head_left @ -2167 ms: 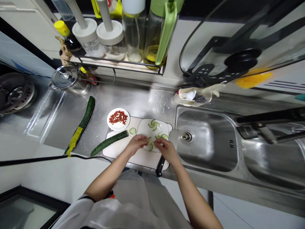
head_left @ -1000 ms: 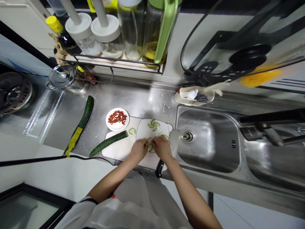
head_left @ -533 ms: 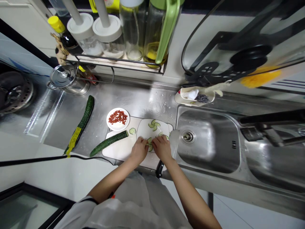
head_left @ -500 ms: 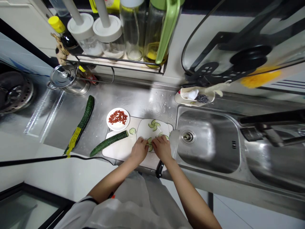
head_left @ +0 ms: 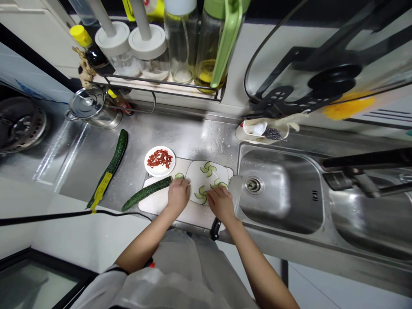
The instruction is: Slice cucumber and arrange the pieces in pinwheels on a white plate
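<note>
My left hand (head_left: 179, 195) is over the white cutting board (head_left: 154, 205), by the cut end of a cucumber (head_left: 148, 193). Its fingers look stretched out, just below a cucumber slice (head_left: 179, 175). On a white plate (head_left: 193, 171), curved slices form an upper pinwheel (head_left: 208, 168) and a lower pinwheel (head_left: 201, 195). More slices (head_left: 220, 183) lie at the plate's right, partly covered by my right hand (head_left: 221, 201). The right fingers are bent together, tips at the lower pinwheel's edge; anything between them is hidden. A black-handled knife (head_left: 215, 228) lies below the right hand, its blade mostly hidden.
A small white dish of red berries (head_left: 160, 161) stands behind the cut cucumber. Another cucumber with a yellow label (head_left: 112, 165) lies to the left. Steel sinks (head_left: 283, 193) are at the right. A pot (head_left: 93, 109) and a bottle rack (head_left: 161, 81) stand behind.
My left hand has moved left from the lower pinwheel to the cucumber's cut end. My right hand has stayed over the plate, shifting slightly, and the lower pinwheel is now more visible.
</note>
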The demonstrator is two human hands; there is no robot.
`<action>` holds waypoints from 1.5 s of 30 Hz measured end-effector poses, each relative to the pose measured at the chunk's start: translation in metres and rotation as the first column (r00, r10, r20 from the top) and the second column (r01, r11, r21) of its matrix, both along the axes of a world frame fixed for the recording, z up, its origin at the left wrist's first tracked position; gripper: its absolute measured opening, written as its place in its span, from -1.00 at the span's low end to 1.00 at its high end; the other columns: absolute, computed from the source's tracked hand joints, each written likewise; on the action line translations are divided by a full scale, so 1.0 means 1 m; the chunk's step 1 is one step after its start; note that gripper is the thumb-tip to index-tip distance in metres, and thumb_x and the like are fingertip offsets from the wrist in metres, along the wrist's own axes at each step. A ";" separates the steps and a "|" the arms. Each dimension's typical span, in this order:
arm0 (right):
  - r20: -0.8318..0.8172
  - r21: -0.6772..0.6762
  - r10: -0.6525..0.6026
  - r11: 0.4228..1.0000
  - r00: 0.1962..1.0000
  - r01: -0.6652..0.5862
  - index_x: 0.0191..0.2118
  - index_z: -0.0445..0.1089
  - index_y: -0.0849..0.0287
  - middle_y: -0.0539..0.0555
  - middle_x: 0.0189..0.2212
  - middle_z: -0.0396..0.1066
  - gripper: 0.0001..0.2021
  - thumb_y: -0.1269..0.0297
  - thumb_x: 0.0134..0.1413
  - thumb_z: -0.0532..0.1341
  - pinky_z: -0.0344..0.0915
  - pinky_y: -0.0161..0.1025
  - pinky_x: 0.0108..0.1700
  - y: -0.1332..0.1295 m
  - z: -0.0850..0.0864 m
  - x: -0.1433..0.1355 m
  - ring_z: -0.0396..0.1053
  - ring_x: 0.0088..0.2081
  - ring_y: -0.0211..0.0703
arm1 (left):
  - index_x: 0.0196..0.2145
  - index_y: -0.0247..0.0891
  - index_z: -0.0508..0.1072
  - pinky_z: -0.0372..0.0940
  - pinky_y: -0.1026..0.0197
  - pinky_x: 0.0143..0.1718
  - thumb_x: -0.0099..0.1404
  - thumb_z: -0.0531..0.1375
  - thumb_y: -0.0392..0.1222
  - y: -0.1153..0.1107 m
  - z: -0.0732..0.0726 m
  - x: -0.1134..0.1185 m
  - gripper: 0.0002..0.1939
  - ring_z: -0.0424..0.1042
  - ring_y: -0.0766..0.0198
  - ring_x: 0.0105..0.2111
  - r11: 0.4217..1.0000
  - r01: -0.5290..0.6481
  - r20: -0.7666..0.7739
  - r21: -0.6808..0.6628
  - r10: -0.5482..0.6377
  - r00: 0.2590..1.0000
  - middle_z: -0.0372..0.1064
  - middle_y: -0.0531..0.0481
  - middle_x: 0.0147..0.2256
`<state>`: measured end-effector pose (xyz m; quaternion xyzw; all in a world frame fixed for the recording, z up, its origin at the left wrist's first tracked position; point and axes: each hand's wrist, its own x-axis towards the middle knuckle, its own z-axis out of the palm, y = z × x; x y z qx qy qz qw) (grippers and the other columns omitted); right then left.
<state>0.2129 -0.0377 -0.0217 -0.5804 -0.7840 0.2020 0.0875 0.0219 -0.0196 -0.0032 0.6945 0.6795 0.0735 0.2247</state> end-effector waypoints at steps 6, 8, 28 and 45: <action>-0.042 0.001 -0.045 0.999 0.998 0.046 -0.28 0.46 0.10 0.08 -0.35 0.42 -0.85 0.31 0.16 0.13 0.02 -0.20 -0.22 -0.006 0.002 0.001 0.19 -0.09 -0.03 | -0.23 -0.29 0.49 0.05 -0.02 -0.18 0.24 0.07 -0.22 0.019 0.002 -0.022 -0.77 0.14 -0.06 -0.09 0.983 -0.172 -0.311 0.062 0.182 0.933 0.32 -0.24 -0.17; -0.048 0.008 -0.046 0.999 0.998 0.046 -0.28 0.46 0.10 0.08 -0.36 0.42 -0.86 0.33 0.15 0.14 0.02 -0.21 -0.22 -0.008 0.002 0.000 0.19 -0.09 -0.03 | -0.23 -0.30 0.49 0.03 -0.02 -0.19 0.23 0.08 -0.21 0.020 -0.001 -0.023 -0.77 0.12 -0.07 -0.09 0.980 -0.191 -0.342 0.058 0.199 0.919 0.29 -0.25 -0.15; -0.061 0.062 -0.036 0.997 0.997 0.040 -0.28 0.47 0.10 0.06 -0.35 0.44 -0.88 0.34 0.11 0.18 0.04 -0.21 -0.20 -0.013 0.001 -0.001 0.19 -0.09 -0.02 | -0.23 -0.24 0.51 0.02 -0.04 -0.11 0.17 0.14 -0.22 0.021 -0.009 -0.018 -0.77 0.06 -0.08 -0.02 0.951 -0.296 -0.300 0.092 0.310 0.902 0.16 -0.22 0.00; -0.176 0.070 -0.024 0.997 0.984 0.036 -0.31 0.46 0.13 0.08 -0.40 0.42 -0.87 0.38 0.11 0.14 0.13 -0.18 -0.17 -0.010 0.001 -0.003 0.23 -0.18 -0.05 | -0.34 -0.23 0.48 0.05 -0.01 -0.13 0.14 0.14 -0.29 0.016 -0.012 -0.022 -0.87 0.16 -0.03 -0.08 0.948 -0.284 -0.093 0.141 0.298 0.950 0.34 -0.20 -0.14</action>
